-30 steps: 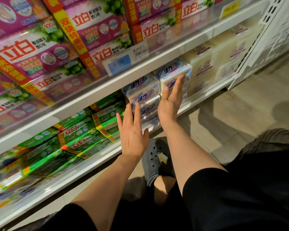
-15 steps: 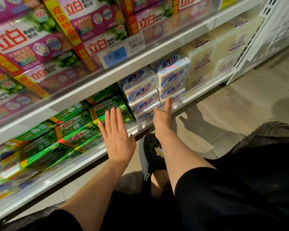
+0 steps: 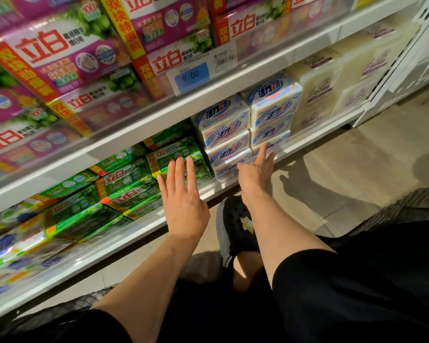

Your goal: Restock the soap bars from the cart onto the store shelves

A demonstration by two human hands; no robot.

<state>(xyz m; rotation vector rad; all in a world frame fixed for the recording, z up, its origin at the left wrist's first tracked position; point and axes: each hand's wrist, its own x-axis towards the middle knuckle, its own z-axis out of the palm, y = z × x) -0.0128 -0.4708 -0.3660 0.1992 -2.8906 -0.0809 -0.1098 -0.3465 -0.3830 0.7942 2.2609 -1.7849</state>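
Two stacks of white-and-blue soap bars (image 3: 248, 125) stand on the bottom shelf (image 3: 144, 226). My right hand (image 3: 254, 173) reaches low in front of them, fingers straight, fingertips at the lowest bar by the clear shelf lip. My left hand (image 3: 183, 201) is spread flat, palm down, fingertips over the green soap packs (image 3: 129, 186) left of the blue stacks. Neither hand holds anything. The cart is out of view.
Pink-and-purple soap boxes (image 3: 67, 60) fill the shelf above, behind a price tag (image 3: 191, 76) reading 9.00. Cream soap blocks (image 3: 332, 80) sit right of the blue stacks. My black shoe (image 3: 235, 226) rests on the tiled floor (image 3: 357, 169) below the shelf.
My right hand has dropped from the upper blue bars to the bottom of the stack. My left hand has stayed spread in front of the green packs.
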